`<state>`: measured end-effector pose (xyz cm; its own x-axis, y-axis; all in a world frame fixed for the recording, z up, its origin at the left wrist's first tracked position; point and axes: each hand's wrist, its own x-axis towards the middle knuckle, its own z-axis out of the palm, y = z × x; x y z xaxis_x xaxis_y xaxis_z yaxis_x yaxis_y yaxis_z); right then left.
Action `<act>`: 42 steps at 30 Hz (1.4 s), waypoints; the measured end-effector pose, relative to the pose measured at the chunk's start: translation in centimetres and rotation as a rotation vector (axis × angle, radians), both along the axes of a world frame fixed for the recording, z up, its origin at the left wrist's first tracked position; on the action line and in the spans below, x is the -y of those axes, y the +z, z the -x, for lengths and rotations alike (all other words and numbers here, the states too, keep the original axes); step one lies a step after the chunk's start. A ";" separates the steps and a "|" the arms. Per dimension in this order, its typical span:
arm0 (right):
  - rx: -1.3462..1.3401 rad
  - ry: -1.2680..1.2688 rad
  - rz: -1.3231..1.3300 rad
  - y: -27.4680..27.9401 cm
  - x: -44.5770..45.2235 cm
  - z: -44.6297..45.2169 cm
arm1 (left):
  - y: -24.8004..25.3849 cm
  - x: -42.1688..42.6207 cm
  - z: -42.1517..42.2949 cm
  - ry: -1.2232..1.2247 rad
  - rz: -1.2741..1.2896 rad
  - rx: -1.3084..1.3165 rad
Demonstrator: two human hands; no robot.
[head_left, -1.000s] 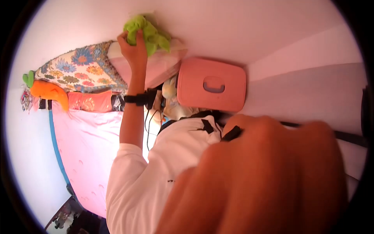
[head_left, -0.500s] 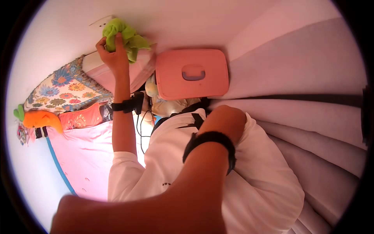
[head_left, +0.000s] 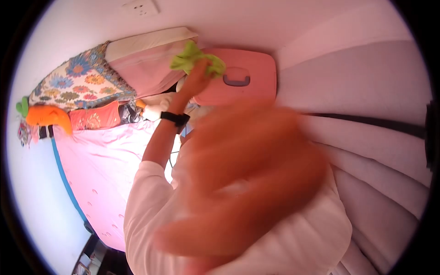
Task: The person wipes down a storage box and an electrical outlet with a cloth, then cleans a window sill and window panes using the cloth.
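My left hand (head_left: 200, 75), wearing a black wristband, is closed around a crumpled lime-green cloth (head_left: 184, 58). The cloth overlaps the left edge of a pink box (head_left: 259, 68) with a grey handle; whether they touch I cannot tell. Close to the camera, my right hand (head_left: 256, 165) is a large motion blur covering the middle of the view. Its fingers are smeared, and nothing shows clearly in them. Behind it lies my white shirt (head_left: 151, 201).
A wall socket (head_left: 141, 7) sits above a pink-and-cream padded piece (head_left: 146, 57). Further left are a flowered cushion (head_left: 75, 85), an orange carrot plush (head_left: 48, 114) and a pink sheet (head_left: 98, 160). Pale folded fabric (head_left: 376, 178) lines the right side.
My left hand has moved right and down with the green cloth, from beside the wall socket to the pink box. My right hand has swung into the middle of the view.
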<state>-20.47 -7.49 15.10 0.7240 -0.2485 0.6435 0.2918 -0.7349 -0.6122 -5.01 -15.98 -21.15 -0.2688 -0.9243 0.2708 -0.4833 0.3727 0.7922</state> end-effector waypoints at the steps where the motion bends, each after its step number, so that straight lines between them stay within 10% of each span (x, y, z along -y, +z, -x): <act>1: -0.001 0.014 -0.011 0.0 -0.5 0.6 | -2.5 -1.0 0.6 -0.078 -0.030 -0.009; 4: 0.757 -0.618 0.263 0.4 -1.5 2.3 | -5.8 -4.0 2.2 -0.137 -0.122 0.308; 10: 0.352 -0.298 0.103 -1.8 -0.6 3.6 | -6.8 -5.9 5.8 -0.220 0.108 0.700; 14: 0.339 -0.305 0.098 -1.3 -0.6 4.0 | -6.1 -3.8 7.8 -0.377 0.010 0.286; 27: 0.126 -0.348 0.099 -2.0 3.7 5.4 | -4.6 -6.6 0.2 -0.117 -0.013 0.612; 37: 0.397 -0.342 0.358 4.7 0.7 6.6 | -5.5 -4.8 6.5 -0.286 0.149 0.329; 42: 0.458 -0.369 0.371 4.2 1.5 7.6 | -6.9 -4.4 4.7 -0.158 0.027 0.643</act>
<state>-28.08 -8.94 19.29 0.2700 -0.1309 0.9539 0.1517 -0.9726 -0.1764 -9.72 -11.59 -28.09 -0.5163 -0.8558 0.0337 -0.7950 0.4935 0.3529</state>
